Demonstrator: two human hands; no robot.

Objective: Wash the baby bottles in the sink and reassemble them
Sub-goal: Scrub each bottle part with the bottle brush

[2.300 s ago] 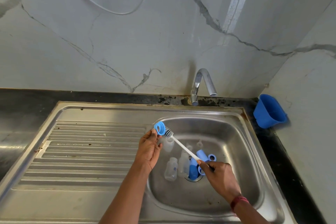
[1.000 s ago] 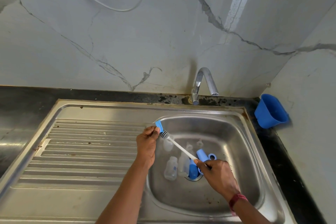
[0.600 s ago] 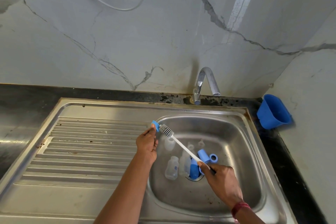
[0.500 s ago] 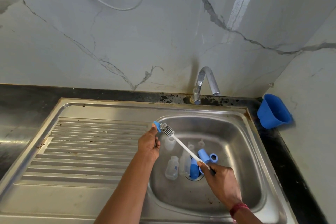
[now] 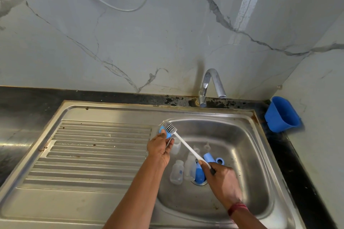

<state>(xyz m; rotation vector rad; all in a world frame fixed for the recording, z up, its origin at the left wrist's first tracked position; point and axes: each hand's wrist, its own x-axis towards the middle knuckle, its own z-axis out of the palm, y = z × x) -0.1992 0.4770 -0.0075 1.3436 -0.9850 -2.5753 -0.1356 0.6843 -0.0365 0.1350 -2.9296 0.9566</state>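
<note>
Left hand (image 5: pixel 159 148): fingers curled round a blue bottle collar (image 5: pixel 161 128), held over the basin's left rim

Right hand (image 5: pixel 222 182): fingers closed on the lower end of a white bottle brush (image 5: pixel 186 145), whose bristle head touches the collar

Steel sink (image 5: pixel 242 135): clear bottles lie in the basin near the drain, one (image 5: pixel 176 172) nearest the left wall; two blue caps (image 5: pixel 208 157) and a blue ring (image 5: pixel 220 161) lie just beside them

Ribbed draining board (image 5: pixel 93 154): left of the basin

Tap (image 5: pixel 211 83): behind the basin

Blue cup (image 5: pixel 281 115): tilted, on the dark counter in the right corner
</note>
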